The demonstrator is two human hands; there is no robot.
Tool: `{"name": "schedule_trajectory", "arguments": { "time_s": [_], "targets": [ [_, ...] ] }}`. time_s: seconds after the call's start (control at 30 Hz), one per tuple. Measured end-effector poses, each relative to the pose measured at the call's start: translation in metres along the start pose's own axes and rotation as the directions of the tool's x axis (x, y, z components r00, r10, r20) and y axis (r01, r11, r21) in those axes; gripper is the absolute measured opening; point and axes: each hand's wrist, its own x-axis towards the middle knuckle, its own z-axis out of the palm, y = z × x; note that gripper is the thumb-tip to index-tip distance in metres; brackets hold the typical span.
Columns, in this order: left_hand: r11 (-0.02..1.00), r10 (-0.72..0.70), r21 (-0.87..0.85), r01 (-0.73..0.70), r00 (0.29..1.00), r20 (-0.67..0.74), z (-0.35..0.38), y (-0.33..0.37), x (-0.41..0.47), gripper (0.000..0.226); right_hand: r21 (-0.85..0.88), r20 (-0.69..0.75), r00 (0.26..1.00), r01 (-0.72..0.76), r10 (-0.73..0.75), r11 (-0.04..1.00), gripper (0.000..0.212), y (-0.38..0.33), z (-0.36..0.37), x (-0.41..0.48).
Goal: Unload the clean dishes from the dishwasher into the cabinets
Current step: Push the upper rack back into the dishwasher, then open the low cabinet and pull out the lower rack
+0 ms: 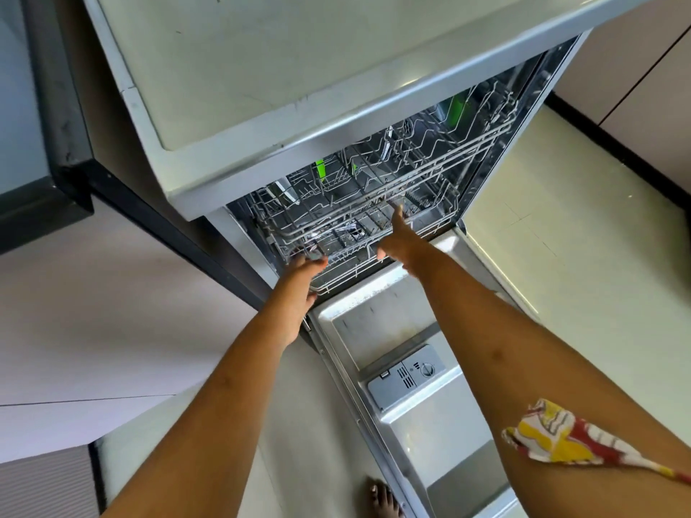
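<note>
Two bare hands reach into the open dishwasher [245, 243]. The left hand [301, 272] curls its fingers [314, 260] over the front rim of the wire rack [347, 263], gripping it. Just right of those fingers a clear item [351, 230], too blurred to name, lies in the rack. The right hand [398, 243] is spread, forefinger straight over the rack and thumb held apart. Beyond both sets of fingers, deeper in, stand green items [321, 173]. Beneath the wrists lies the lowered door [374, 323].
</note>
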Motion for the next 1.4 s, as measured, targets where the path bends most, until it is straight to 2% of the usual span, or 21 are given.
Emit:
{"name": "schedule_trajectory", "arguments": {
  "time_s": [0.07,0.1,0.2,0.3,0.43,0.57,0.77,0.93,1.0,1.13,1.2,1.4],
  "targets": [
    [1.0,-0.027,-0.011,0.026,1.0,-0.015,-0.006,-0.021,-0.003,0.043,0.017,0.027,0.999,-0.022,0.021,1.0,0.105,0.02,0.017,-0.007],
    [0.998,-0.053,-0.029,0.053,0.998,-0.028,-0.008,-0.031,-0.006,0.045,0.006,0.05,0.998,-0.039,0.039,0.999,0.103,0.029,0.028,-0.011],
    [0.991,-0.105,-0.089,0.099,0.992,-0.064,-0.019,-0.058,-0.015,0.022,-0.1,0.189,0.976,-0.087,0.105,0.991,0.096,0.055,0.065,-0.023],
    [0.988,-0.099,-0.135,0.08,0.985,-0.141,-0.038,-0.077,-0.028,0.038,-0.16,0.244,0.963,-0.075,0.113,0.984,0.088,0.068,0.109,-0.036],
    [0.964,-0.097,-0.266,0.015,0.95,-0.297,-0.083,-0.093,-0.054,0.051,-0.137,0.282,0.959,0.007,0.032,0.991,0.076,0.064,0.17,-0.054],
    [0.91,-0.103,-0.4,-0.109,0.876,-0.472,-0.149,-0.102,-0.089,0.049,-0.141,0.338,0.939,0.126,-0.071,0.982,0.068,0.043,0.238,-0.08],
    [0.856,-0.101,-0.439,-0.272,0.745,-0.659,-0.267,-0.112,-0.141,0.045,-0.133,0.371,0.877,0.376,-0.306,0.917,0.058,-0.017,0.352,-0.133],
    [0.837,-0.047,-0.389,-0.384,0.659,-0.751,-0.367,-0.098,-0.19,0.044,-0.154,0.435,0.768,0.578,-0.47,0.802,0.068,-0.083,0.456,-0.173],
    [0.837,-0.023,-0.37,-0.403,0.65,-0.76,-0.396,-0.09,-0.203,0.044,-0.158,0.413,0.761,0.602,-0.501,0.783,0.069,-0.105,0.489,-0.182],
    [0.857,0.076,-0.295,-0.423,0.67,-0.739,-0.425,-0.075,-0.22,0.043,-0.177,0.275,0.835,0.532,-0.477,0.828,0.062,-0.127,0.525,-0.186],
    [0.862,0.107,-0.281,-0.421,0.694,-0.712,-0.429,-0.071,-0.223,0.042,-0.2,0.211,0.84,0.537,-0.5,0.819,0.055,-0.125,0.529,-0.185],
    [0.901,0.077,-0.286,-0.327,0.769,-0.635,-0.413,-0.074,-0.218,0.041,-0.301,0.174,0.838,0.546,-0.518,0.782,0.055,-0.114,0.524,-0.184]
  ]
}}
